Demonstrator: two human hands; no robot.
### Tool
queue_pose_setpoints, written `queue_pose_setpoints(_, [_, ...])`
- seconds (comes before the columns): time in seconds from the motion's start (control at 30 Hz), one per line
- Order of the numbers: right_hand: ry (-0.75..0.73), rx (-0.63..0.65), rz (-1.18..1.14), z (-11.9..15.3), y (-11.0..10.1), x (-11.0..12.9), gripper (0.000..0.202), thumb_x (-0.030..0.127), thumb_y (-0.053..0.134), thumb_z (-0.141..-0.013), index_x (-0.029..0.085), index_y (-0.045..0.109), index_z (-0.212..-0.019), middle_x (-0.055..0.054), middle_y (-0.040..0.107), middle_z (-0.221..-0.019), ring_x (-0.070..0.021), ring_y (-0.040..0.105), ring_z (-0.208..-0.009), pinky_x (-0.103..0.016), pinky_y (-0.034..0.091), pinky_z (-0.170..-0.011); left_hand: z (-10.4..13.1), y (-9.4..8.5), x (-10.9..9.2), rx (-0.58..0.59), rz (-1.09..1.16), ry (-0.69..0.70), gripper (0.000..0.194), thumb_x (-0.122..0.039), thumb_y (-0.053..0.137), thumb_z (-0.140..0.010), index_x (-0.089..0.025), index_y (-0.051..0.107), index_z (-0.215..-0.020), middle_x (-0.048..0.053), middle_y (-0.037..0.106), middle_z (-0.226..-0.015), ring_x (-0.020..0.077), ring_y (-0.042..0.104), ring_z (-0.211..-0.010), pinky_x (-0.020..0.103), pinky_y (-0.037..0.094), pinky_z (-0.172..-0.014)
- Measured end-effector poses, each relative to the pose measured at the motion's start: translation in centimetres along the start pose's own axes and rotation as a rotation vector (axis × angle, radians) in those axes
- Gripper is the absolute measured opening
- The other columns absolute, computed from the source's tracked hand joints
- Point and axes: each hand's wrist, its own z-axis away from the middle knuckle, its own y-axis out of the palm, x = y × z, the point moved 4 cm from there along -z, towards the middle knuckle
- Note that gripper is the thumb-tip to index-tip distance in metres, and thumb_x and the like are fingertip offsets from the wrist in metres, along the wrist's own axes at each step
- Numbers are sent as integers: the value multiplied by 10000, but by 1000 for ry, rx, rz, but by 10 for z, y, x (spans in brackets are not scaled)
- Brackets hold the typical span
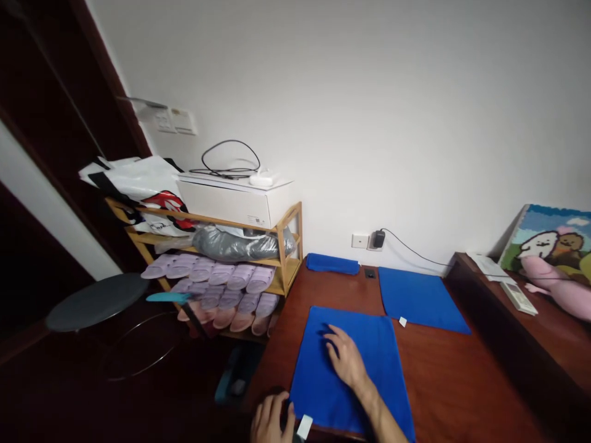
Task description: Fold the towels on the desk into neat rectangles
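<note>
A blue cloth (373, 344) lies flat on the reddish-brown desk (443, 375), a white tag at its near left corner. Over the middle of this cloth is my right hand (345, 358), its fingers apart and slightly bent, holding nothing. My left hand (272, 419) is at the desk's near edge beside the tagged corner, fingers apart and nothing visibly held; its lower part is cut off by the frame. Farther back on the desk are a second flat blue cloth (420, 298) with a tag and a narrow folded blue cloth (332, 264).
A wooden rack (289, 277) left of the desk holds slippers, a grey plastic-wrapped bundle and a white box (226, 200). A round stool (99, 301) stands farther left. On the raised right-hand surface are a remote (519, 298), a pink plush toy (561, 289) and a picture.
</note>
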Motion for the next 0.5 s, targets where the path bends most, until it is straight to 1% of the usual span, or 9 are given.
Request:
queue_pose_setpoints(0.07, [95, -91, 171, 43, -24, -39, 517, 455, 340, -1090, 260, 713, -1390, -95, 608, -1552, -291, 515, -1487, -534, 385, -1271, -9, 3, -10, 42, -68, 75, 415, -511, 448, -1033, -285, 784, -1125, 103, 809, -1132, 310, 754, -1056, 474, 635, -924])
queue_pose_setpoints(0.13, [225, -126, 326, 81, -46, -78, 600, 530, 332, -1083, 207, 640, -1484, -122, 560, -1592, -326, 441, -1538, -564, 357, -1283, -27, 12, -25, 146, -104, 200, 433, -466, 426, -1066, -292, 735, -1314, 88, 761, -1336, 284, 710, -1227, 452, 601, -1037])
queue_pose_setpoints(0.2, [321, -93, 434, 108, -57, -105, 699, 601, 325, -1072, 158, 534, -1570, -138, 474, -1653, -332, 375, -1574, -554, 351, -1286, -43, 25, -38, 260, -130, 361, 487, -462, 440, -1076, -319, 591, -1517, 59, 644, -1542, 265, 611, -1400, 441, 539, -1143])
queue_pose_setpoints(0.23, [347, -66, 471, 116, -58, -113, 733, 621, 310, -1071, 146, 480, -1603, -136, 423, -1683, -324, 347, -1587, -543, 345, -1289, -48, 31, -42, 305, -149, 430, 531, -470, 449, -1078, -332, 500, -1588, 48, 581, -1609, 260, 562, -1456, 442, 510, -1177])
queue_pose_setpoints(0.3, [367, -18, 522, 126, -55, -120, 757, 634, 270, -1078, 148, 398, -1643, -120, 343, -1720, -301, 300, -1607, -527, 326, -1298, -52, 39, -43, 357, -190, 522, 605, -490, 452, -1081, -350, 343, -1660, 38, 499, -1671, 251, 502, -1511, 444, 468, -1213])
queue_pose_setpoints(0.37, [372, 16, 556, 130, -51, -119, 755, 633, 243, -1083, 158, 357, -1658, -103, 293, -1737, -286, 264, -1619, -522, 300, -1309, -49, 40, -37, 372, -224, 555, 642, -493, 439, -1088, -359, 237, -1682, 31, 454, -1696, 240, 479, -1528, 434, 442, -1230])
queue_pose_setpoints(0.43, [371, 36, 571, 136, -50, -116, 748, 639, 237, -1083, 180, 335, -1666, -87, 273, -1742, -275, 249, -1624, -522, 278, -1317, -43, 36, -28, 384, -244, 572, 658, -483, 434, -1092, -368, 181, -1688, 21, 426, -1710, 231, 473, -1533, 430, 426, -1242])
queue_pose_setpoints(0.5, [357, 42, 567, 143, -52, -113, 732, 646, 237, -1083, 218, 317, -1672, -65, 279, -1741, -264, 251, -1624, -527, 258, -1324, -41, 30, -22, 391, -256, 588, 654, -461, 442, -1093, -380, 183, -1688, 11, 443, -1700, 224, 498, -1514, 439, 433, -1241])
